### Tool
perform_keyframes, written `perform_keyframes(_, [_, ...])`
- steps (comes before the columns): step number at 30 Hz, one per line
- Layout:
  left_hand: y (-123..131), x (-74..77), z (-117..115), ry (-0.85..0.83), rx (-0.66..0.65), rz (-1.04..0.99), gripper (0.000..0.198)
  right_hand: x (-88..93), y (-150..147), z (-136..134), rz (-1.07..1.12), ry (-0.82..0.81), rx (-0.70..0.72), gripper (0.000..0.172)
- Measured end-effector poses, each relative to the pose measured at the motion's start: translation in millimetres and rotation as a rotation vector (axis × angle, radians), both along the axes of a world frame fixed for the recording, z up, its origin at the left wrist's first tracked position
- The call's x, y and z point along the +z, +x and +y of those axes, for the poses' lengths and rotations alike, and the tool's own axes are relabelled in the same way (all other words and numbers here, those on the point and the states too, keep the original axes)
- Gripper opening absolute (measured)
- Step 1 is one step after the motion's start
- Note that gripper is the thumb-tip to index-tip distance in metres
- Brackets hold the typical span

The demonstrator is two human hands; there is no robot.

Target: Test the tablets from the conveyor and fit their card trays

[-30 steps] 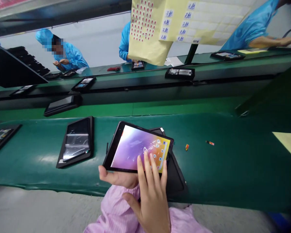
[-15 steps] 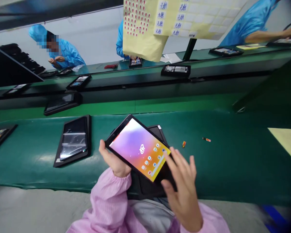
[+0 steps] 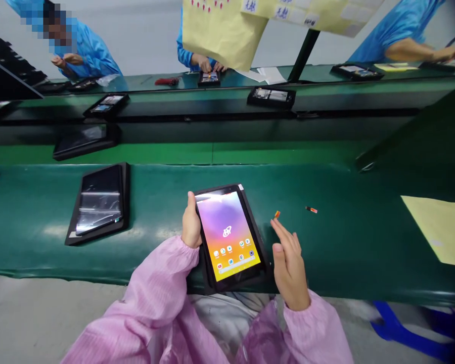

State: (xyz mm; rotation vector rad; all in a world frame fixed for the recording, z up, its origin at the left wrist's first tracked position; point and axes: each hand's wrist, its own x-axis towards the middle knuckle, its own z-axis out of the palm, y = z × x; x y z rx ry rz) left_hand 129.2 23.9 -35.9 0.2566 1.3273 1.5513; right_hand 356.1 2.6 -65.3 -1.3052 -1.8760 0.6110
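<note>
A lit tablet (image 3: 227, 235) with a purple-to-orange home screen lies upright on a black tray (image 3: 261, 255) at the belt's near edge. My left hand (image 3: 191, 222) grips the tablet's left edge, thumb up along the side. To the right of the tablet, my right hand (image 3: 288, 265) hangs with its fingers apart, holding nothing. Its index fingertip is close to a small orange piece (image 3: 276, 215) on the green belt (image 3: 345, 242), and I cannot tell if they touch.
A black tray with a film-covered tablet (image 3: 98, 205) sits to the left. A small red-tipped piece (image 3: 311, 209) and a yellow sheet (image 3: 436, 230) lie on the right. Beyond, co-workers in blue smocks (image 3: 87, 55) work along another belt (image 3: 212, 101) carrying trays.
The tablet has swung from a slanted hold to upright and lowered onto the black tray. My right hand has moved off it to the right, beside the orange piece.
</note>
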Motion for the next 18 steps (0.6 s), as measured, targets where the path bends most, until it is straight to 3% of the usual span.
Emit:
perform_keyframes(2, [-5.7,0.7,2.0,-0.003,-0.028,0.285,0.068,-0.6,1.2,-1.0,-0.006,0.001,0.01,0.045])
perform_keyframes(6, [-30.2,6.0,3.3,-0.147,-0.352,0.756,0.08,-5.0,6.4,-4.5,-0.017,-0.001,0.028,0.044])
perform_keyframes(11, [-56.4,9.3,14.8,-0.165,-0.808,0.566,0.081,-12.3,5.7,-9.0,-0.023,-0.018,0.012,0.044])
perform_keyframes(14, [-57.0,16.2,23.0,-0.208,-0.907,0.721,0.075,-13.2,0.6,-11.3,-0.002,-0.074,-0.014,0.05])
perform_keyframes(18, [-48.1,34.1,24.1,-0.316,-0.926,1.279,0.057,-12.2,-1.0,-13.6,0.057,-0.124,-0.067,0.056])
